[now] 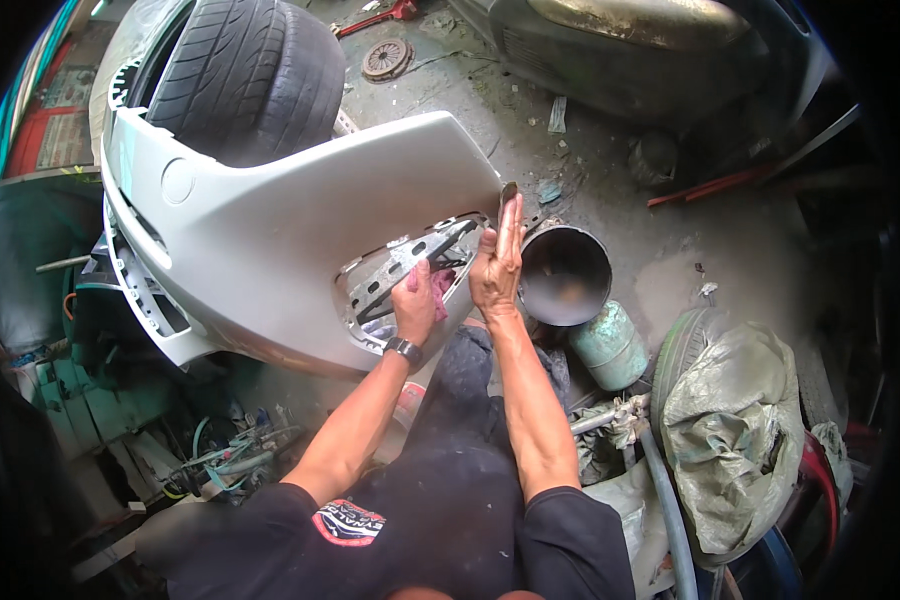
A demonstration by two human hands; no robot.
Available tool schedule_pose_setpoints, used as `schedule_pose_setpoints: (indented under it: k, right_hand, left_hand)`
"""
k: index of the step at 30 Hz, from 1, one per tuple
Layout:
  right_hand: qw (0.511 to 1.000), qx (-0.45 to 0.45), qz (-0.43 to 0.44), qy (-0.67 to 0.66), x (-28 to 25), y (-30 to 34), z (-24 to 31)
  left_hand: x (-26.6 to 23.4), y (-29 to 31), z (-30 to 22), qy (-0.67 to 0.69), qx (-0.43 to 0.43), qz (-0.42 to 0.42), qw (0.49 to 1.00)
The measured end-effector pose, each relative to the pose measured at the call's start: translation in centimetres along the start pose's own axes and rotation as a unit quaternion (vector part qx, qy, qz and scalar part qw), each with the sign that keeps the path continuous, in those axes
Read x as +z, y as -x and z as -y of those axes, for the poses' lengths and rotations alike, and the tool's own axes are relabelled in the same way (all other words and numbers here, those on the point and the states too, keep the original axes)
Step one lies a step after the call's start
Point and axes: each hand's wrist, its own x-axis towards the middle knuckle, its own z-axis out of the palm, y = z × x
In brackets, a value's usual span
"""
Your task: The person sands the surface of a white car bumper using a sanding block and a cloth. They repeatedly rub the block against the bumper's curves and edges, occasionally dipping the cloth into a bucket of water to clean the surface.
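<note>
A pale grey car bumper cover [300,215] lies in front of me, its lamp opening toward me. My left hand [416,303] is closed around a pink rag [440,290] at that opening, right beside a perforated grey bracket [390,278] set in it. My right hand [498,265] stands edge-on at the bumper's right end, fingers stretched up and thumb slightly apart. A small dark flat piece [509,192] shows at its fingertips; it seems held against the fingers, and its kind I cannot make out. The palm side is hidden.
Wide tyres [240,80] stand behind the bumper. Close to my right hand are an open dark cylinder [567,275] and a worn green tank [610,345]. A sheet-covered wheel [725,430] lies at right. Hoses and scrap [235,450] clutter the lower left. A round metal disc [387,60] lies on the floor.
</note>
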Motion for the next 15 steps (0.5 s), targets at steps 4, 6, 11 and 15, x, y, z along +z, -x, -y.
schedule_pose_setpoints:
  k: [4,6,11,15]
  right_hand:
    - [0.983,-0.181,-0.027,0.001,2.2,-5.7,9.4]
    - [0.979,-0.202,-0.011,0.013,2.4,-6.4,10.5]
    - [0.990,-0.135,-0.026,0.015,1.0,-2.1,3.6]
    - [0.977,-0.214,-0.016,0.001,1.9,-5.3,10.3]
  left_hand:
    - [0.1,-0.1,0.7,0.083,-0.063,0.038,0.994]
    - [0.3,-0.4,2.0,0.096,-0.010,0.026,0.995]
    - [0.8,-0.6,1.3,0.030,0.000,-0.001,1.000]
    - [0.4,0.0,0.9,0.089,0.022,0.032,0.995]
